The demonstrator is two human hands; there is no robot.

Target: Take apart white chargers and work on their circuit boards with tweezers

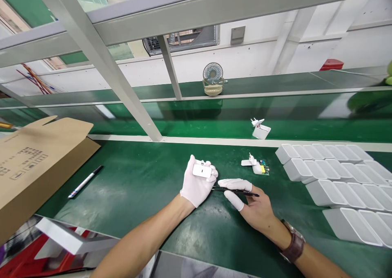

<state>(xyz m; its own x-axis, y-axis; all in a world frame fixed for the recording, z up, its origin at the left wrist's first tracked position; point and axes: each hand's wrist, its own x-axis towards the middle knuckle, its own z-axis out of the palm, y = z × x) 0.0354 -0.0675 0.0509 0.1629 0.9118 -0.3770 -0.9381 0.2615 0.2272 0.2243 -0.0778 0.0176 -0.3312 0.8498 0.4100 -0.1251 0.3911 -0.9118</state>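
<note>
My left hand [197,182], in a white glove, is closed around a small white plastic casing [202,170] held just above the green table. My right hand [249,202] wears white finger cots and pinches thin black tweezers [235,191], whose tip points left toward the casing. A little beyond the hands lies a white plug part with a small circuit board [256,166]. Another white plug piece with its casing [260,128] sits farther back on the conveyor belt.
Rows of white casings [337,175] fill the right side of the table. An open cardboard box [33,163] stands at the left, with a marker pen [85,181] beside it. A small desk fan [212,78] is on the far shelf. A grey frame post [122,81] slants overhead.
</note>
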